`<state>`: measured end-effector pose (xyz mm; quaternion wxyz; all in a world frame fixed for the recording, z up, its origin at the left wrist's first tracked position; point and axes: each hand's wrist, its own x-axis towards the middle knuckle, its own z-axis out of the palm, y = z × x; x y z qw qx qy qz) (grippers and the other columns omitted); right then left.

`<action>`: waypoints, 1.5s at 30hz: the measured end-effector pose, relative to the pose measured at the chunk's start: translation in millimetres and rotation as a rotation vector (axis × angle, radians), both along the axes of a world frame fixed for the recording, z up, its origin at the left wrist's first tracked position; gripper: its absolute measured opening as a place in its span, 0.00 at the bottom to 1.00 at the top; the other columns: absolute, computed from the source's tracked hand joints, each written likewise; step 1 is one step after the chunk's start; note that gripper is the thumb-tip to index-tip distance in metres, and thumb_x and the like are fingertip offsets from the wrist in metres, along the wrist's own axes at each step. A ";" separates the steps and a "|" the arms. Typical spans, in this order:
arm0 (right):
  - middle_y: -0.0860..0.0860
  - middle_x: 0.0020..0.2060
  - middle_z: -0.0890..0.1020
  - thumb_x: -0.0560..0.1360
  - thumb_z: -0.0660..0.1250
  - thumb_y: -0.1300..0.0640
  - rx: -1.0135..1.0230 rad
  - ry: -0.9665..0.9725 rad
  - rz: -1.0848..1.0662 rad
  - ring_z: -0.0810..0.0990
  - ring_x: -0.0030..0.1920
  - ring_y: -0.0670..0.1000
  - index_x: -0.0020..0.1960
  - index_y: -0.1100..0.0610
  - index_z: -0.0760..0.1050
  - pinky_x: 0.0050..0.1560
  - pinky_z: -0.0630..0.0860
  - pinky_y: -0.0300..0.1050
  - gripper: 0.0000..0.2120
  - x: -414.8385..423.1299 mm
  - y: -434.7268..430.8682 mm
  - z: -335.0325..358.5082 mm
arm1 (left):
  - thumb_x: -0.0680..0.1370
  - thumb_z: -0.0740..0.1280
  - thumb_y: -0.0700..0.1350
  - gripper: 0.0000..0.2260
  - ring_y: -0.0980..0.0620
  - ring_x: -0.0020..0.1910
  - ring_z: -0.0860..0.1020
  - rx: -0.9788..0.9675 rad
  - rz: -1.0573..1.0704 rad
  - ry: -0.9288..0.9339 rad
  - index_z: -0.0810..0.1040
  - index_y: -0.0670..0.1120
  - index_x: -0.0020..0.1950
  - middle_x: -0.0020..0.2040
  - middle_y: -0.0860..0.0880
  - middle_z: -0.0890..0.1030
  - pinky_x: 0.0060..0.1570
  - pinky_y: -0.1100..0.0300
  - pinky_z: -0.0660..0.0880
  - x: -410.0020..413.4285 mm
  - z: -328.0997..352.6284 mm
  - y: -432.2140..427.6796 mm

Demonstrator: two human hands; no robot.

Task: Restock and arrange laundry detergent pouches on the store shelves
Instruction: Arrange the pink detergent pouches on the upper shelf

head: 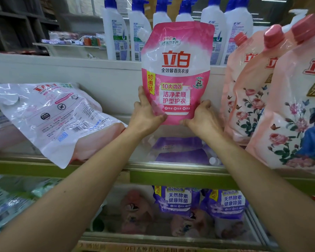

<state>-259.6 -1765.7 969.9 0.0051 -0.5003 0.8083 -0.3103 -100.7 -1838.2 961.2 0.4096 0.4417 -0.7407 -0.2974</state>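
Note:
I hold a pink and white detergent pouch [176,70] upright in the middle of the shelf, its front label facing me. My left hand [145,113] grips its lower left corner and my right hand [202,117] grips its lower right corner. Its base hangs a little above the glass shelf [171,166]. To the left a pale pink pouch [58,117] lies flat on its back, overhanging the shelf edge. At the right stand three peach pouches with rose prints [273,99], upright with pink caps.
White bottles with blue caps [171,20] line the higher shelf behind. Purple pouches [178,199] and pink ones sit on the lower shelf, seen through the glass. A green shelf rail [171,177] runs across the front.

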 end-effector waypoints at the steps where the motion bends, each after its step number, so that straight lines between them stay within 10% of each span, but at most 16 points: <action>1: 0.59 0.65 0.71 0.71 0.76 0.45 -0.011 0.074 -0.022 0.75 0.63 0.60 0.70 0.64 0.59 0.47 0.64 0.46 0.40 2.5 3.6 1.5 | 0.67 0.74 0.57 0.48 0.41 0.61 0.79 -0.017 0.008 -0.026 0.48 0.56 0.79 0.65 0.44 0.74 0.58 0.38 0.79 2.0 1.4 4.2; 10: 0.55 0.59 0.79 0.74 0.73 0.46 -0.063 0.318 0.109 0.80 0.57 0.60 0.65 0.57 0.69 0.47 0.70 0.48 0.26 24.3 12.7 5.2 | 0.79 0.70 0.53 0.35 0.43 0.67 0.73 -0.099 0.026 -0.103 0.54 0.50 0.79 0.65 0.44 0.71 0.63 0.51 0.71 16.9 4.7 35.3; 20: 0.49 0.50 0.85 0.79 0.67 0.54 -0.201 0.122 0.449 0.83 0.50 0.51 0.57 0.53 0.78 0.54 0.80 0.51 0.08 69.8 12.0 10.4 | 0.81 0.67 0.47 0.35 0.42 0.70 0.72 -0.150 0.035 -0.206 0.51 0.48 0.83 0.74 0.42 0.65 0.70 0.50 0.70 51.1 18.8 65.6; 30: 0.50 0.58 0.83 0.76 0.64 0.58 -0.117 -0.004 0.628 0.81 0.57 0.53 0.65 0.53 0.75 0.53 0.76 0.45 0.18 160.9 11.6 34.0 | 0.81 0.64 0.44 0.27 0.48 0.66 0.75 -0.287 0.139 -0.168 0.63 0.49 0.80 0.72 0.45 0.72 0.67 0.50 0.72 124.2 44.6 73.2; 35: 0.54 0.53 0.83 0.76 0.62 0.53 -0.067 0.078 0.661 0.79 0.56 0.59 0.54 0.52 0.76 0.54 0.77 0.53 0.09 205.8 8.3 42.9 | 0.81 0.65 0.47 0.22 0.50 0.65 0.76 -0.317 0.256 -0.097 0.71 0.49 0.76 0.66 0.48 0.79 0.66 0.50 0.73 177.7 40.9 70.4; 41: 0.62 0.67 0.69 0.77 0.62 0.34 0.148 0.358 0.526 0.65 0.68 0.64 0.73 0.55 0.65 0.67 0.65 0.57 0.33 248.5 4.3 34.9 | 0.82 0.65 0.45 0.17 0.53 0.59 0.78 -0.274 0.340 -0.022 0.76 0.49 0.71 0.61 0.50 0.81 0.64 0.54 0.75 228.1 30.9 75.5; 45: 0.64 0.69 0.66 0.74 0.61 0.29 0.160 0.413 0.454 0.64 0.69 0.64 0.73 0.56 0.63 0.67 0.64 0.56 0.39 267.6 4.9 33.3 | 0.82 0.64 0.47 0.07 0.54 0.49 0.78 -0.215 0.449 -0.014 0.80 0.50 0.56 0.50 0.54 0.82 0.50 0.75 0.69 250.3 23.0 75.7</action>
